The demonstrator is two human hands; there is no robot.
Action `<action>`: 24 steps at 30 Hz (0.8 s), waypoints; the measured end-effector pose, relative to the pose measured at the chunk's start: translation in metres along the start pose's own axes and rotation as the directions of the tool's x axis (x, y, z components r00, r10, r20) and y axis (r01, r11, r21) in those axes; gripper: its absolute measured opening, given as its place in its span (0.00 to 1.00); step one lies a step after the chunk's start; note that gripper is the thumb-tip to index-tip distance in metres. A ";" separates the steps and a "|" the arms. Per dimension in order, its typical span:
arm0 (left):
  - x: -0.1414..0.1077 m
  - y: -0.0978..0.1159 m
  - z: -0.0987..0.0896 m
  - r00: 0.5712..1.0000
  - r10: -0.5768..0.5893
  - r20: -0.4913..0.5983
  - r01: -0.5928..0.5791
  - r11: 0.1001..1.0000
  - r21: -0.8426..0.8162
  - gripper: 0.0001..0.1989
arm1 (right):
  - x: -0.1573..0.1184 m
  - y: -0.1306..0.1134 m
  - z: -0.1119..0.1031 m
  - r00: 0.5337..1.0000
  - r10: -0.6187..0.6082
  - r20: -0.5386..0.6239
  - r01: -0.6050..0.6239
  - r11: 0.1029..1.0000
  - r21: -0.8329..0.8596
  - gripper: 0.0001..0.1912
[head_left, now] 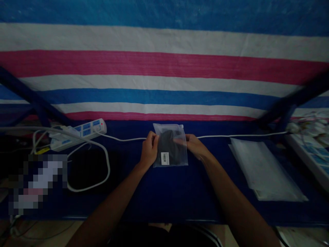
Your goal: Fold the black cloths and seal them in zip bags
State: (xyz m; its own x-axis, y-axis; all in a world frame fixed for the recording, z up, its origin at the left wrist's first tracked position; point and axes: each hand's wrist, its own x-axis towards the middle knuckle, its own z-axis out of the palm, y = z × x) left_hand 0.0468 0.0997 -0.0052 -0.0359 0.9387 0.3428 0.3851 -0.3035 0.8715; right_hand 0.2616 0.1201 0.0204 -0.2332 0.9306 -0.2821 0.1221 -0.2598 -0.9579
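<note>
A frosted plastic zip bag (181, 157) stands near the middle of the blue table, with a dark, folded-looking item (168, 144) inside it. Low on its front is a white barcode label (165, 158). My left hand (150, 147) is closed on the bag's left edge, fingers curled. At the right edge, my right hand (194, 145) grips the bag; part of its fingers looks hazy, and I cannot tell whether they are inside the plastic. A slider shows at the bag's top right corner. What the dark item is stays unclear.
A white power strip (78, 134) with looping white cables (109, 161) lies at left. Flat clear plastic bags (267, 171) are stacked at right, beside another power strip (311, 154). A white cord (239, 136) runs behind my hands. Striped sheeting (164, 65) hangs at the back.
</note>
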 end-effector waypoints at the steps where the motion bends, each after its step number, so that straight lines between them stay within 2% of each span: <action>1: 0.000 0.000 0.000 1.000 -0.005 -0.007 0.005 1.000 0.004 0.11 | 0.000 0.000 -0.002 1.000 0.003 0.001 -0.003 1.000 0.005 0.18; 4: 0.001 -0.001 -0.001 0.998 -0.030 -0.051 0.031 0.999 0.010 0.11 | 0.002 0.002 -0.011 0.999 -0.016 -0.034 0.017 0.999 0.036 0.18; 10: 0.002 -0.005 -0.002 0.991 -0.105 -0.084 0.100 0.993 -0.057 0.09 | 0.005 0.001 -0.043 0.972 -0.097 -0.214 0.099 0.995 0.001 0.18; 13: 0.002 -0.008 -0.001 0.988 -0.123 -0.089 0.116 0.990 -0.076 0.07 | 0.003 -0.003 -0.057 0.942 -0.104 -0.320 0.106 0.994 -0.012 0.17; 16: 0.002 -0.010 -0.003 0.987 -0.118 -0.105 0.111 0.991 -0.073 0.06 | 0.000 -0.008 -0.069 0.895 -0.070 -0.440 0.099 0.994 0.043 0.16; 19: 0.002 -0.012 -0.004 0.987 -0.122 -0.109 0.115 0.991 -0.075 0.05 | -0.003 -0.010 -0.079 0.847 -0.110 -0.520 0.163 0.985 0.057 0.16; 21: 0.001 -0.010 -0.004 0.993 -0.101 -0.060 0.099 0.994 -0.040 0.05 | -0.004 -0.012 -0.083 0.836 -0.170 -0.521 0.220 0.975 0.035 0.16; 24: -0.004 -0.002 -0.001 0.988 -0.003 0.154 -0.014 0.994 0.108 0.02 | -0.006 -0.017 -0.078 0.849 -0.173 -0.499 0.264 0.957 0.117 0.17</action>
State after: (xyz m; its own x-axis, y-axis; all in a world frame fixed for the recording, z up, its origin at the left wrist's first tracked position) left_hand 0.0452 0.0964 -0.0076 0.1053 0.9535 0.2824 0.4832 -0.2973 0.8235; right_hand 0.3361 0.1389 0.0422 0.2623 0.9638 -0.0478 -0.0578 -0.0338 -0.9978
